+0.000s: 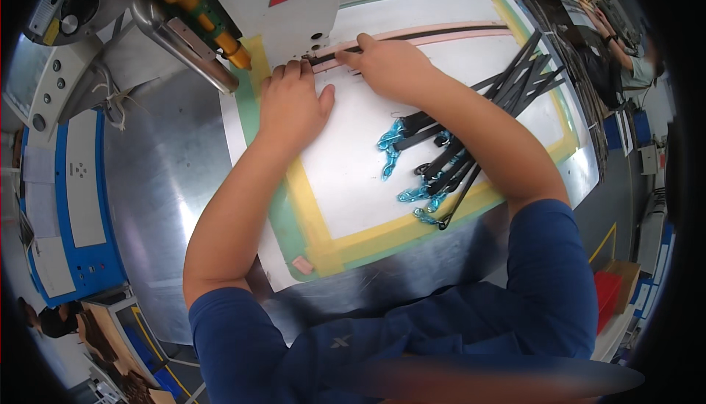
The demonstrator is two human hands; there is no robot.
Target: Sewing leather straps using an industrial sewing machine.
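A long black strap (441, 31) lies between pink guide strips (478, 32) on the white work plate (353, 183). Its left end reaches the white sewing machine head (276, 7). My left hand (294, 106) lies palm down beside that end, fingertips at the strap's tip and thumb spread away; it is open. Further right, my right hand (393, 69) is closed at the strap, with thumb and forefinger on it and the other fingers curled under. Beneath my right forearm lies a loose bundle of black straps (507, 73), several ends wrapped in blue plastic (391, 143).
Yellow and green tape (368, 241) borders the plate, which rests on a shiny metal table (162, 183). A metal tube and brass-coloured fitting (187, 0) hang at the upper left. A blue-framed control box (84, 183) stands left. Another person (625, 58) works at the far right.
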